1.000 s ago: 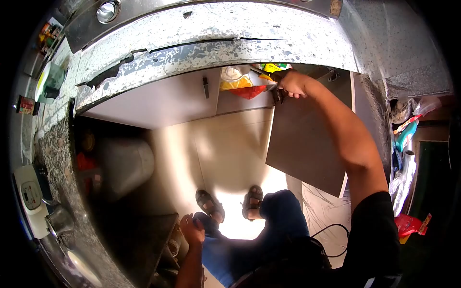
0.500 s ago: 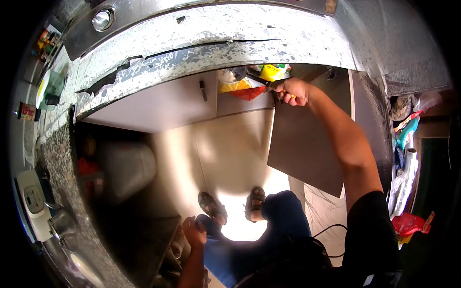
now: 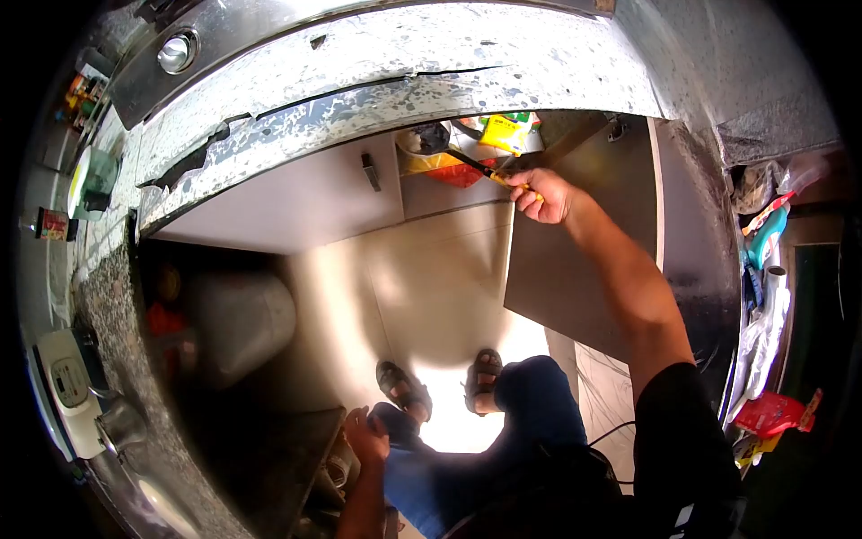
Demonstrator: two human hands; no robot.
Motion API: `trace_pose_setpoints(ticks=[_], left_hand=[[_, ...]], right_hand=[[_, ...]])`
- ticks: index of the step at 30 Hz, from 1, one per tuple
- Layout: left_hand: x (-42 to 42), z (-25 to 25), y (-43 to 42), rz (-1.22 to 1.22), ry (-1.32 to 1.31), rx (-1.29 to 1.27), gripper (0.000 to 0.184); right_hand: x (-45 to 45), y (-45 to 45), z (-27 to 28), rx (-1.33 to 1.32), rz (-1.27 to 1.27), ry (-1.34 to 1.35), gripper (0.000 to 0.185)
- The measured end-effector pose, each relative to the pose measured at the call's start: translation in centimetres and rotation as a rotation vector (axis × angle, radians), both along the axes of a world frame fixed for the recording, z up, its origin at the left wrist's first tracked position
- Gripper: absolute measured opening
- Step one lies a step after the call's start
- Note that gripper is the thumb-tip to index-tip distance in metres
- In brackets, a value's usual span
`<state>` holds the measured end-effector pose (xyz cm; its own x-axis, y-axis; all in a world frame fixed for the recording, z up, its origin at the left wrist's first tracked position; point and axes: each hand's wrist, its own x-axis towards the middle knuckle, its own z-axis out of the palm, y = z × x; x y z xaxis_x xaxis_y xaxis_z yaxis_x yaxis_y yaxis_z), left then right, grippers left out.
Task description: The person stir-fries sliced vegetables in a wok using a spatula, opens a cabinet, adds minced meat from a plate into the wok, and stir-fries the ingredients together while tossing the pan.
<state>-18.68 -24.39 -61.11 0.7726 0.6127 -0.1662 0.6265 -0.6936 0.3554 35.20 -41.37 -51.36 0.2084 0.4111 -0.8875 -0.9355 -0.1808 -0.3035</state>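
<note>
My right hand is closed around the yellow-and-black handle of a long tool at the mouth of the cupboard under the counter. The tool's dark shaft points up and left, toward a rounded grey-black thing; whether the two are joined I cannot tell. Just above the handle sits a yellow packet with green and white parts. Red and orange wrapping lies below the shaft. Down by my left knee, my left hand rests with loosely bent fingers, holding nothing visible.
An opened cupboard door stands below my right forearm. Another door with a dark handle is to the left. The speckled counter edge is chipped and cracked. A whitish container stands in shadow at left. Bags and rolls hang at right.
My right hand has drawn back slightly down and out of the cupboard, showing more of the tool's shaft and the yellow packet. My left hand stays by the knee.
</note>
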Motion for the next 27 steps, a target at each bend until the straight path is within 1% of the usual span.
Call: trace_pose_setpoints(ticks=[2,3,5,6,10,14,16,18,19,20,24,25,27], left_hand=[[-0.1,-0.2,0.1,-0.010,-0.009,0.011,0.029],[-0.1,-0.3,0.1,-0.019,-0.020,0.019,0.029],[-0.2,-0.7,0.1,-0.025,-0.026,0.015,0.029],[-0.2,-0.8,0.2,-0.029,-0.032,0.009,0.029],[0.0,-0.8,0.2,-0.045,-0.044,0.001,0.028],[-0.3,-0.8,0.3,-0.070,-0.046,0.018,0.029],[-0.4,-0.6,0.2,-0.077,-0.040,0.024,0.029],[-0.6,-0.1,0.0,-0.022,-0.065,-0.053,0.028],[0.7,1.6,-0.2,-0.022,-0.064,-0.054,0.028],[1.0,2.1,-0.4,-0.070,-0.110,-0.052,0.028],[0.1,1.6,0.1,-0.045,-0.091,-0.088,0.027],[-0.2,1.3,0.2,-0.038,-0.084,-0.100,0.027],[-1.1,0.1,0.5,-0.042,-0.078,-0.121,0.027]], right_hand=[[-1.2,-0.4,-0.8,0.092,-0.061,0.022,0.007],[-1.8,-0.7,-1.2,0.094,-0.063,0.023,0.007],[-2.9,-1.0,-2.0,0.196,-0.109,-0.015,0.007],[-3.2,-1.3,-2.5,0.224,-0.148,0.022,0.006],[-4.9,-1.6,-2.7,0.269,-0.238,-0.006,0.005],[-6.1,-2.1,-2.3,0.283,-0.285,-0.004,0.005],[-6.6,-2.1,-2.2,0.329,-0.307,-0.004,0.005],[-7.0,-2.1,-1.8,0.340,-0.310,-0.010,0.006],[-7.2,-2.0,-1.6,0.350,-0.315,-0.017,0.006],[-7.6,-2.0,-1.5,0.349,-0.314,-0.017,0.006],[-8.8,-2.0,-1.5,0.371,-0.347,-0.011,0.011],[-9.1,-1.9,-1.4,0.387,-0.360,0.016,0.013],[-9.8,-1.7,-1.0,0.386,-0.365,-0.013,0.013]])
